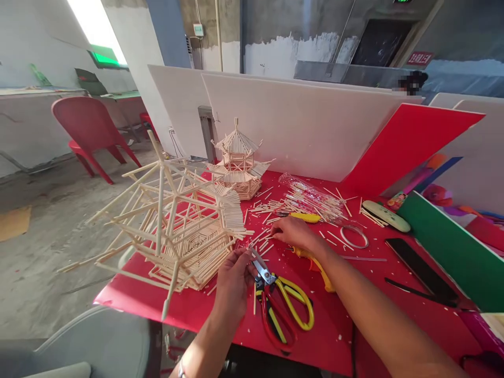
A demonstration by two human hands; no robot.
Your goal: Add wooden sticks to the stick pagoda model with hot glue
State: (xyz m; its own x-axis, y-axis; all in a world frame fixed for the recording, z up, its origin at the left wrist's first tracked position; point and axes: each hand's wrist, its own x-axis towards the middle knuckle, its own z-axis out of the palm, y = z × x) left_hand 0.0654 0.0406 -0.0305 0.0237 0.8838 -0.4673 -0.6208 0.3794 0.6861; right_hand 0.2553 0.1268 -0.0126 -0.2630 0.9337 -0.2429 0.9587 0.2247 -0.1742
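My left hand [233,281] rests on the red table [323,336], its fingers pinched on a thin wooden stick beside the large stick-built roof frame [173,226]. Just right of it lie red-and-yellow scissors [281,302]. My right hand [293,232] reaches palm down over the scattered loose sticks [268,210], fingers curled onto them; what they hold is not visible. A yellow tool [315,265] lies partly under my right wrist.
A small finished stick pagoda [238,160] stands at the back. A plastic bag of sticks [311,199], a tape ring [354,236], a pale case [386,215], black strips [421,270] and coloured boards lie right. White boards stand behind. A red chair [90,131] is left.
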